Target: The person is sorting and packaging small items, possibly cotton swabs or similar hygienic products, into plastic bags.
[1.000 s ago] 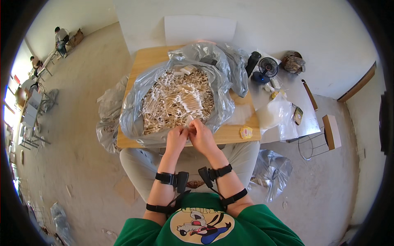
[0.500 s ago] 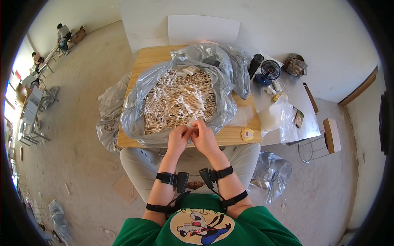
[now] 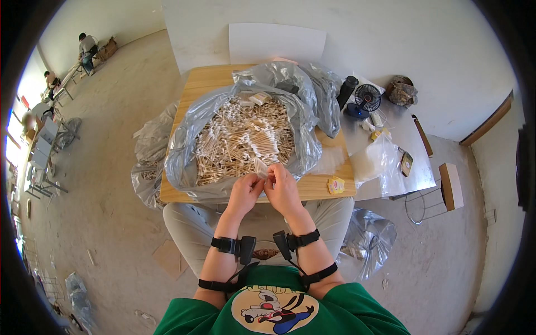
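Whitish translucent plastic packet (image 3: 261, 167), small, one: held at the near edge of the swab heap; contents too small to confirm. Left hand (image 3: 245, 192), bare: thumb and fingers pinched at the packet's near end. Right hand (image 3: 281, 187), bare: fingertips pinching its right side, fingers curled close beside the left.

Step in hand, by judgement: working the packet's near end with the fingertips. Next move, by judgement, calls for one pinch kept steady while the other is freed, without creasing the film.

Loose wooden-stick, white-tipped cotton swabs (image 3: 229, 139), a broad heap: just beyond the hands. Grey translucent plastic bag (image 3: 180, 153), large, open: around the heap. Small pale rectangular packs (image 3: 259, 98): on the heap's far side. Light wood-topped table (image 3: 207, 75): beneath the bag. Small yellow-and-white packaging pieces (image 3: 335, 185): near right corner. Clear plastic bags (image 3: 375, 156): farther right, on a grey metal-topped table (image 3: 419, 176).
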{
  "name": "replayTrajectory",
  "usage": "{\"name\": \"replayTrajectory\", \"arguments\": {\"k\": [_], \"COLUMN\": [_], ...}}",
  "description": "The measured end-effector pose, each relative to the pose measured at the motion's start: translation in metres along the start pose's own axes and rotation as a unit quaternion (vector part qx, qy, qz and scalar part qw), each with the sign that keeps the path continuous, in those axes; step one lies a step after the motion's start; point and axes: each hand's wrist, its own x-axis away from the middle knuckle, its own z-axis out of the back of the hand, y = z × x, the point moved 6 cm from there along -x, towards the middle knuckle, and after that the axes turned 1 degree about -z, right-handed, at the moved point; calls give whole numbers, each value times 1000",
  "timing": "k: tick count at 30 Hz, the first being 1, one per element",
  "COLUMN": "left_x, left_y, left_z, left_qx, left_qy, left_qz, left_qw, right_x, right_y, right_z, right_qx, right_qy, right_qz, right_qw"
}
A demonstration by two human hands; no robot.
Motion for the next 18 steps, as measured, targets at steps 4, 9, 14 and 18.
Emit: {"name": "replayTrajectory", "arguments": {"k": [4, 9, 14, 18], "left_x": [-1, 0, 2, 1], "left_y": [7, -12, -10, 8], "left_z": [3, 1, 3, 9], "left_qx": [13, 70, 20, -50], "left_qy": [11, 3, -7, 46], "left_qz": [-14, 53, 59, -38], "left_qw": [1000, 996, 998, 997], "right_x": [-2, -1, -4, -2], "right_y": [-9, -17, -13, -8], "right_z": [4, 3, 10, 3], "right_qx": [29, 39, 70, 49], "right_qy": [17, 16, 16, -1], "right_qz": [44, 79, 86, 74], "right_qw": [998, 996, 994, 996]}}
